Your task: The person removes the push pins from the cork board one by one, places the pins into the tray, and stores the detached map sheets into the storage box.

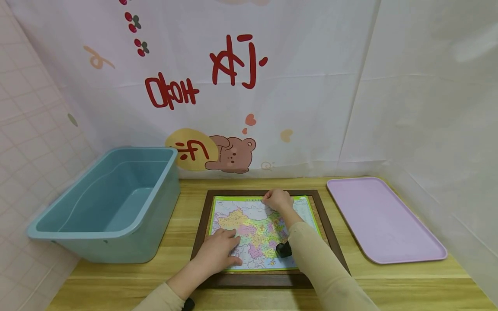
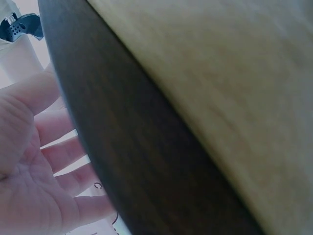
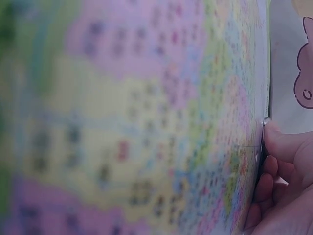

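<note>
The map puzzle lies flat inside its dark wooden frame on the table, and both hands are on it in a way that reads as steadying one side while working the other. The left hand rests palm down on the near left part of the map, fingers spread and nearly straight, holding nothing. The right hand reaches to the far edge, fingers curled with the tips at the map's border; in the right wrist view they seem to pinch or lift that edge, though the blur leaves this uncertain. A blue tub sits left of the left hand, and a pink tray right of the right hand.
</note>
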Demonstrator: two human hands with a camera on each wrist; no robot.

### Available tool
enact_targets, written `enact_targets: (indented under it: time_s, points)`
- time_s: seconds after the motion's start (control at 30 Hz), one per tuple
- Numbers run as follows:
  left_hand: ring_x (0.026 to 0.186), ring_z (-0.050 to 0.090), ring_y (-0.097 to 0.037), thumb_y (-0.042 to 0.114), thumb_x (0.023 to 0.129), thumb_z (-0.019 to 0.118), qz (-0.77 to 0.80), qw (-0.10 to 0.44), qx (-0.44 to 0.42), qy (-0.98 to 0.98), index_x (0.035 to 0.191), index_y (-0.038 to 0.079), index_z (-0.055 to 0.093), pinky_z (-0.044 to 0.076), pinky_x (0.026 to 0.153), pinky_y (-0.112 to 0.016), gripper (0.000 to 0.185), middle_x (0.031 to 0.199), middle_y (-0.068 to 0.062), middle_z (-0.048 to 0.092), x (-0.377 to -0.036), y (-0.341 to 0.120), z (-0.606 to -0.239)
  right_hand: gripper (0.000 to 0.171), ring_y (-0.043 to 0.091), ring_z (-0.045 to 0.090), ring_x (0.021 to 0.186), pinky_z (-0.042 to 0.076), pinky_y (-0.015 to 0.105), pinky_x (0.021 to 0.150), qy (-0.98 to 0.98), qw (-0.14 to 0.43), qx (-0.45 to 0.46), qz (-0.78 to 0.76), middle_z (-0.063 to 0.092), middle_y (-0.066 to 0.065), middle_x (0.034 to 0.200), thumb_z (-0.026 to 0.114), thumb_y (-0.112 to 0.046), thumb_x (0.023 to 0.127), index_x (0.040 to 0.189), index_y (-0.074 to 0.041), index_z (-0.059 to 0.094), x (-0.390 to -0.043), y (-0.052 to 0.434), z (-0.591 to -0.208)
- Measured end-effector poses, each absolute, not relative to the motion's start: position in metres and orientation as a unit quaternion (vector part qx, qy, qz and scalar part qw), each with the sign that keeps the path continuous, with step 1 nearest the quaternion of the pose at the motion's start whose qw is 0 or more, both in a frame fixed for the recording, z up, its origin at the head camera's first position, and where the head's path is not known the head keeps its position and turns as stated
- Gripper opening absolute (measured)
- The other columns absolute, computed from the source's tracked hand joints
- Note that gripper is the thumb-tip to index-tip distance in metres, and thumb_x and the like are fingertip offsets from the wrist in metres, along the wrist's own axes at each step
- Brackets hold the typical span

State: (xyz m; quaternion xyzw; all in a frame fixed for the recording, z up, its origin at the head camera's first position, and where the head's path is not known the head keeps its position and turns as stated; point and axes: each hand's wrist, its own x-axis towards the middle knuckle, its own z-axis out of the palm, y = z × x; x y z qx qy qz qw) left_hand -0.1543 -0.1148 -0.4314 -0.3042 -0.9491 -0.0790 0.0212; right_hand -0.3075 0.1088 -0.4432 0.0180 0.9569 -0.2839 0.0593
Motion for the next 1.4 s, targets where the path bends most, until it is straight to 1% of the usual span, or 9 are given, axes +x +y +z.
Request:
enact_targets:
  time_s: [0.23,0.5,0.63,0.73,0.87,1.0,1.13,1.23,1.4]
  points:
    - [0.113,0.058,-0.034,0.046,0.078,0.08,-0.078,0.025,-0.306,-0.949,0.119,0.004,0.071,0.054,0.087,-0.047,0.059,0.128,-0.016,0.063,-0.155,-0.115,-0.432,0.017,0.036,0.052,0.112,0.038,0.056,0.096,0.953,0.061,0.018,-0.297,0.065,-0.003,0.089,0.068,-0.029,0.096,0.082,-0.02,0.07,-0.306,0.108,-0.443]
    - [0.113,0.058,-0.034,0.045,0.078,0.08,-0.08,0.025,-0.307,-0.948,0.12,0.004,0.071,0.054,0.087,-0.048,0.06,0.128,-0.017,0.063,-0.155,-0.116,-0.433,0.016,0.036,0.05,0.11,0.035,0.055,0.094,0.94,0.076,0.01,-0.333,0.064,-0.002,0.089,0.068,-0.027,0.095,0.082,-0.018,0.068,-0.307,0.113,-0.443]
    - [0.114,0.058,-0.035,0.045,0.078,0.08,-0.082,0.023,-0.305,-0.948,0.12,0.004,0.071,0.054,0.087,-0.049,0.06,0.129,-0.016,0.062,-0.154,-0.116,-0.432,0.014,0.032,0.052,0.102,0.035,0.053,0.093,0.934,0.079,0.003,-0.349,0.064,-0.002,0.09,0.068,-0.027,0.095,0.084,-0.018,0.068,-0.309,0.117,-0.445]
    - [0.114,0.058,-0.035,0.045,0.079,0.08,-0.083,0.021,-0.304,-0.949,0.121,0.004,0.07,0.054,0.087,-0.05,0.06,0.129,-0.017,0.062,-0.154,-0.116,-0.432,0.013,0.027,0.054,0.092,0.039,0.049,0.088,0.928,0.081,-0.002,-0.364,0.064,-0.001,0.092,0.067,-0.027,0.096,0.087,-0.017,0.068,-0.308,0.12,-0.446]
    - [0.114,0.057,-0.035,0.045,0.078,0.08,-0.083,0.021,-0.303,-0.949,0.121,0.004,0.071,0.054,0.086,-0.05,0.06,0.129,-0.017,0.062,-0.154,-0.116,-0.433,0.012,0.023,0.054,0.084,0.043,0.041,0.077,0.919,0.086,-0.014,-0.384,0.064,0.001,0.094,0.066,-0.025,0.097,0.091,-0.015,0.068,-0.306,0.123,-0.446]
    - [0.114,0.058,-0.035,0.046,0.078,0.08,-0.082,0.022,-0.304,-0.949,0.12,0.004,0.071,0.054,0.087,-0.05,0.06,0.129,-0.017,0.062,-0.154,-0.116,-0.433,0.012,0.021,0.051,0.077,0.042,0.035,0.067,0.911,0.092,-0.031,-0.402,0.063,0.004,0.093,0.065,-0.023,0.098,0.094,-0.012,0.067,-0.304,0.128,-0.446]
    - [0.114,0.058,-0.035,0.046,0.078,0.08,-0.083,0.02,-0.303,-0.949,0.12,0.003,0.071,0.053,0.088,-0.049,0.06,0.129,-0.017,0.062,-0.154,-0.115,-0.433,0.012,0.018,0.046,0.065,0.04,0.032,0.058,0.91,0.094,-0.049,-0.402,0.061,0.005,0.088,0.063,-0.022,0.099,0.095,-0.011,0.066,-0.302,0.133,-0.443]
    - [0.114,0.057,-0.035,0.045,0.079,0.079,-0.085,0.019,-0.301,-0.95,0.121,0.003,0.071,0.053,0.088,-0.05,0.06,0.129,-0.017,0.062,-0.154,-0.115,-0.433,0.012,0.017,0.045,0.062,0.039,0.031,0.057,0.917,0.081,-0.066,-0.386,0.059,0.004,0.085,0.062,-0.021,0.099,0.093,-0.011,0.066,-0.3,0.139,-0.439]
    - [0.114,0.057,-0.035,0.045,0.078,0.079,-0.088,0.022,-0.301,-0.949,0.121,0.003,0.071,0.053,0.087,-0.051,0.06,0.129,-0.017,0.062,-0.154,-0.115,-0.433,0.013,0.017,0.047,0.064,0.04,0.031,0.059,0.92,0.062,-0.089,-0.376,0.058,0.003,0.08,0.061,-0.018,0.099,0.09,-0.009,0.066,-0.294,0.153,-0.43]
